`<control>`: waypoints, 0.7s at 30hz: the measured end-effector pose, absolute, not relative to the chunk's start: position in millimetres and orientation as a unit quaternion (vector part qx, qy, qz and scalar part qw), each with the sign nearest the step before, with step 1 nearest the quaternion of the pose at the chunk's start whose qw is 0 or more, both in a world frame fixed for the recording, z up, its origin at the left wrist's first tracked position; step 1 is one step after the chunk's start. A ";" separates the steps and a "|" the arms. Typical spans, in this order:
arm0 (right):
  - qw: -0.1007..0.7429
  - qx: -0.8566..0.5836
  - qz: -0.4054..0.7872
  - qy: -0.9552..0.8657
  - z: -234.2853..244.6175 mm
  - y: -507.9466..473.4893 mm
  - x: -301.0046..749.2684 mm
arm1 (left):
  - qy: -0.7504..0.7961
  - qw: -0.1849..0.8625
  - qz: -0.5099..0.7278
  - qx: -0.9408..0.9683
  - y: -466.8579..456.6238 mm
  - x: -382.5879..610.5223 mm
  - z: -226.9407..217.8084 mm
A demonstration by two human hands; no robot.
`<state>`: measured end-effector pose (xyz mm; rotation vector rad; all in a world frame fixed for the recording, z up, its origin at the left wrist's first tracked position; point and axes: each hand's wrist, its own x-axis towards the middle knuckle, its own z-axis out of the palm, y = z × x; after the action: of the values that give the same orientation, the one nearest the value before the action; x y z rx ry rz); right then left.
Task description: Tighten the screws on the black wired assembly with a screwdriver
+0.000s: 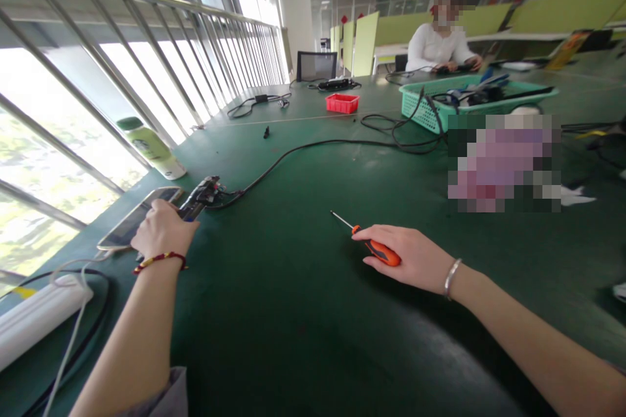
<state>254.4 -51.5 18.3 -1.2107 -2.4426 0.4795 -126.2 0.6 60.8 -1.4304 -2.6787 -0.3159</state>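
Note:
My left hand (163, 229) is wrapped around a black corded device (195, 199) at the left of the table. The device's far end looks opened up, with small inner parts and wires bare; its exact kind is unclear. Under and beside that hand lies a smartphone (128, 220). My right hand (418, 259) holds a screwdriver (385, 254) by its orange and black handle, low over the table's middle. Its thin metal shaft points forward and left, apart from the device. A black cord (306, 145) runs from the device toward the green basket.
A green plastic basket (425, 114) of cables and parts stands at the back right, near a small red basket (342, 104). A bottle (154, 148) stands by the railing (195, 10). A white bar-shaped object (44, 316) lies front left. Across the table sits a person (435, 49).

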 end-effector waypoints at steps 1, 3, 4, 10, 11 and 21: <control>0.184 -0.430 0.170 -0.868 18.9 -51.4 254.2 | -0.878 0.044 -0.107 -0.465 0.5 -125.6 61.0; 0.176 -0.429 0.171 -0.869 20.2 -51.0 253.7 | -0.878 0.051 -0.118 -0.461 -0.1 -124.4 61.7; 0.171 -0.428 0.171 -0.871 20.6 -50.8 253.6 | -0.878 0.057 -0.123 -0.458 -0.5 -123.7 62.1; 0.161 -0.422 0.155 -0.878 20.2 -50.7 253.4 | -0.858 0.095 -0.148 -0.483 -2.6 -112.8 61.9; 0.163 -0.424 0.152 -0.878 19.7 -50.9 253.3 | -0.852 0.099 -0.157 -0.490 -2.4 -108.9 61.0; 0.276 -0.460 0.160 -0.828 9.0 -47.8 252.0 | -0.708 0.086 -0.196 -0.673 5.5 -37.6 31.6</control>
<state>252.0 -47.8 9.0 -1.2374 -2.2263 0.4299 -37.6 5.5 31.6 -2.0073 -2.1094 -0.5834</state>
